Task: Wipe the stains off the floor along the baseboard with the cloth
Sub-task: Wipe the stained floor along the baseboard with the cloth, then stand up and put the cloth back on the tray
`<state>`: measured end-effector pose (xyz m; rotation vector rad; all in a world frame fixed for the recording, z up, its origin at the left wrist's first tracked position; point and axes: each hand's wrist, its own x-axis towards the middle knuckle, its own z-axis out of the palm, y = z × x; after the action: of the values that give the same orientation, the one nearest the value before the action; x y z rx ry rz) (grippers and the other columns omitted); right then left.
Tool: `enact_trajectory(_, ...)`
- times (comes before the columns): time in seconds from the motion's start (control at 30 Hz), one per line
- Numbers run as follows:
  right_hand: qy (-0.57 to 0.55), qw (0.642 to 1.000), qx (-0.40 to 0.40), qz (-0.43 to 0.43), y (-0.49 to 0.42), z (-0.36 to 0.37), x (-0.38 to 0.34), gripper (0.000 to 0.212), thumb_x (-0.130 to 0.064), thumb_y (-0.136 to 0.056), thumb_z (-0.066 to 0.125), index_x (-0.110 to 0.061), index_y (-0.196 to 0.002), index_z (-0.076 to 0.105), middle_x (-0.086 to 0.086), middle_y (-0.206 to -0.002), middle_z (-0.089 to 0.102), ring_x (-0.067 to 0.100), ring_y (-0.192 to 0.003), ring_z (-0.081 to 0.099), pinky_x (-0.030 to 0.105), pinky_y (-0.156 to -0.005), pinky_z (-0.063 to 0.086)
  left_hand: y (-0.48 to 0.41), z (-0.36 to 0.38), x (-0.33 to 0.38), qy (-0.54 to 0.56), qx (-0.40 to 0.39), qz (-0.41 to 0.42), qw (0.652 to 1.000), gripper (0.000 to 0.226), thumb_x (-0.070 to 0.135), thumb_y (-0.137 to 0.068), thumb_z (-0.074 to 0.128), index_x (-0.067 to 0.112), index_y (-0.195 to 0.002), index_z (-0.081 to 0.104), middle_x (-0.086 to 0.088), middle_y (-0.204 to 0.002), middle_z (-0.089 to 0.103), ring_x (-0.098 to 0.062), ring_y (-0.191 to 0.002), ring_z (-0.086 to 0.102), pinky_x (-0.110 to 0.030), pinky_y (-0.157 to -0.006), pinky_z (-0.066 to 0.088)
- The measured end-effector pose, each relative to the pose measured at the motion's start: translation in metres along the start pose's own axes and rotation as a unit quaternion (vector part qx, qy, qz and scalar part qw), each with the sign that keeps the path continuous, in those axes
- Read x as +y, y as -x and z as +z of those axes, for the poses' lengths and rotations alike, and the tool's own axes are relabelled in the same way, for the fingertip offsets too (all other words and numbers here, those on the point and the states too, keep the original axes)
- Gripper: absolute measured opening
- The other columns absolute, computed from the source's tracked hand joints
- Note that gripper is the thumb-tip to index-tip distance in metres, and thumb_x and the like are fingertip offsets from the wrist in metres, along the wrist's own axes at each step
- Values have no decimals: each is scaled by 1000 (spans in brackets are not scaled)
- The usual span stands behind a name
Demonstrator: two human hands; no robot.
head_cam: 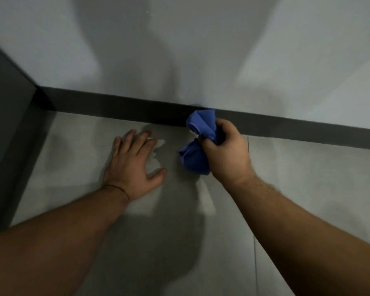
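Blue and crumpled, the bunched fabric cloth sits gripped in the right hand at centre frame, fingers curled tight round its middle, one lobe poking up toward the dark grey baseboard strip, the other hanging down at the floor. Whether it touches the tile yet is hard to call. Over to the left of centre, the left hand lies flat, fingers spread, palm planted on the pale grey tiled floor as a brace. Good stance! For a clean pass, the person would do well to flatten that wad so more fabric meets the tile, press down and drag along the seam where floor meets baseboard. Stains themselves are hard to pick out among the shadows. Above runs the pale wall, with a dark panel at the left edge.
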<state>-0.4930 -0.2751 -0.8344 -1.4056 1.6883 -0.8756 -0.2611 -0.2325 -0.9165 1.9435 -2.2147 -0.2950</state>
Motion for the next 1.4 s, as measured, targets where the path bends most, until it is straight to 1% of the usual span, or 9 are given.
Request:
enact_trajectory(0.27,28,997,-68,-17,23,-46,-19,40,-24,-78,81,-35,-106,55,-12,-97,66,4,-87,65,24,-73,54,-16,-36,7,151,-140,-101,973,68,54,-88,68,35,-151,50,10,-172,24,-22,-162,5,-45,-130,-2)
enact_trajectory(0.37,-9,998,-62,-30,30,-62,-33,42,-16,-77,81,-30,-107,56,-8,-101,67,9,-90,68,29,-79,58,-16,-69,19,362,-191,-197,891,36,34,-94,71,27,-130,71,4,-158,50,-21,-154,33,-34,-125,21)
enact_trajectory(0.5,-41,995,-76,-43,48,-82,-70,40,-13,-79,79,-27,-108,56,-7,-102,67,9,-89,68,26,-77,58,25,-109,46,449,-186,-294,823,31,37,-95,70,17,-118,76,1,-124,75,-9,-99,69,-18,-79,53)
enact_trajectory(0.63,4,985,-114,-130,85,-114,-133,35,-3,-78,71,-26,-101,60,-12,-95,66,0,-85,65,14,-71,55,62,-183,88,580,-145,-324,733,46,49,-103,52,11,-114,75,-5,-112,80,-27,-109,74,-40,-101,56)
enact_trajectory(0.83,31,962,-165,-216,158,-180,-270,43,7,-69,66,-24,-99,65,-5,-91,68,4,-78,65,10,-59,49,98,-365,161,741,-118,-262,607,89,83,-88,42,9,-122,77,-15,-129,73,-30,-120,71,-40,-97,59)
enact_trajectory(0.93,49,943,-177,-276,189,-220,-353,45,7,-65,69,-17,-104,69,-6,-99,67,13,-88,62,24,-79,52,119,-466,196,758,-89,-246,597,81,71,-91,53,5,-135,66,-20,-136,68,-34,-128,66,-41,-102,57)
enact_trajectory(1.07,68,910,-191,-361,220,-278,-466,48,6,-62,72,-14,-106,71,-2,-109,69,13,-102,59,13,-92,42,144,-593,236,753,-15,-236,614,47,28,-99,60,4,-139,61,-23,-137,67,-40,-129,63,-46,-105,54)
enact_trajectory(1.2,12,885,-247,-395,234,-334,-566,58,-1,-66,70,-16,-122,66,-4,-132,61,9,-124,53,21,-105,39,155,-707,266,762,66,-250,594,38,23,-105,52,6,-138,61,-23,-137,66,-42,-129,63,-57,-113,47)
enact_trajectory(1.4,-137,921,-339,-133,229,-388,-683,56,-19,-90,49,-46,-139,45,-24,-123,58,0,-114,55,29,-98,42,161,-857,308,765,154,-257,570,39,22,-106,49,10,-142,59,-20,-141,65,-39,-132,62,-55,-111,49)
